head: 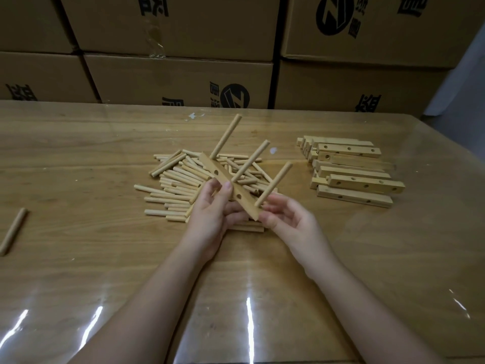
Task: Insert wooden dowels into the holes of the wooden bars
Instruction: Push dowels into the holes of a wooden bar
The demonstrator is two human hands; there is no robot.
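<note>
Held bar: the wooden bar (pixel 222 179) is in the air above the dowel pile (pixel 178 179), tilted, with its near end towards the person.
Dowels in it: three stand out of the bar, the far dowel (pixel 227 135), the middle dowel (pixel 250 161) and the near dowel (pixel 274 183), all roughly parallel.
Free holes: two empty holes (pixel 216 172) show between the filled ones, so I judge this bar is not finished.
Left hand: the left hand (pixel 212 208) grasps the bar around its middle, thumb on the holed face.
Right hand: the right hand (pixel 288 219) is at the near end, fingers loosely curved beside the foot of the near dowel. I cannot tell if it pinches anything.
Other stock: more bars (pixel 351 174) lie stacked to the right on the table (pixel 78 153). A single dowel (pixel 14 231) lies well apart to the left.
Handling: the pieces look light, stiff, dry and not fragile. The round dowels probably roll easily.
Where to hold: I would take a loose dowel near one end and aim the other end at a hole. The bar is better held by its edges, away from the holes. Pulling on the standing dowels may loosen them.
</note>
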